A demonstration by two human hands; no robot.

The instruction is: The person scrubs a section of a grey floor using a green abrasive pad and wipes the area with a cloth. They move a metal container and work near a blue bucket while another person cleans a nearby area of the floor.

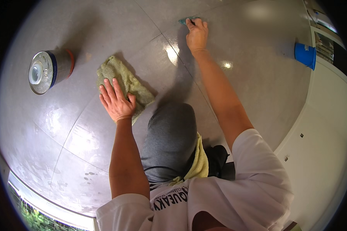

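My left hand lies flat with fingers spread on a folded yellow-green cloth, which rests on the grey tiled floor. Farther out, my right hand grips a small teal pad against the floor. Fingers cover part of that pad, so its exact kind is hard to tell. Between my arms, a bent knee in grey trousers shows. A pale yellow cloth hangs at my waist.
To the left stands a metal can with a pale cap. A blue bucket is at far right beside a white wall. Dark joints cross the glossy floor, and wet-looking spots mark its lower left.
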